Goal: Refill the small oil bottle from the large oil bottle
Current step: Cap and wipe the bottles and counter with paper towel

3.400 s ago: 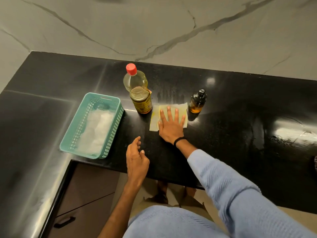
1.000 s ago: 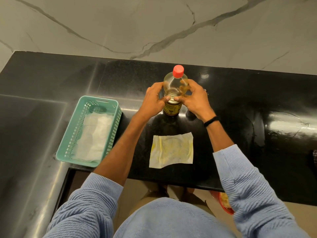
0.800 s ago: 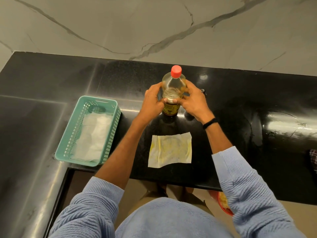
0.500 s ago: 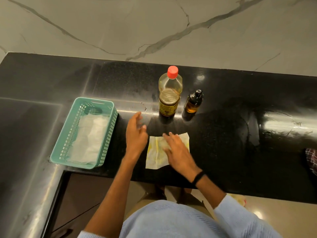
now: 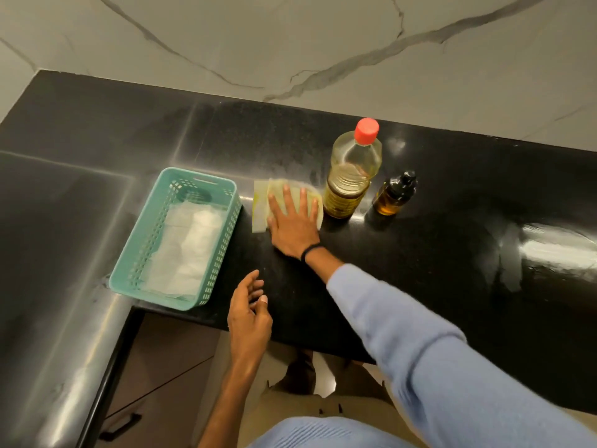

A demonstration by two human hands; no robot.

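Large oil bottle (image 5: pixel 350 176) stands capped on the counter (image 5: pixel 420 270), small oil bottle (image 5: pixel 394 195) just beside it. Judged heavy and oil-slick, best gripped at the ribbed waist. Right hand (image 5: pixel 292 221) presses flat on a stained tissue (image 5: pixel 259 205); left hand (image 5: pixel 248 312) relaxed, empty.

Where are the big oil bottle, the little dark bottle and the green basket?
large oil bottle (image 5: pixel 352 171), head view, on its clear body.
small oil bottle (image 5: pixel 392 199), head view, on its amber body.
basket (image 5: pixel 147 227), head view, on its left wall.
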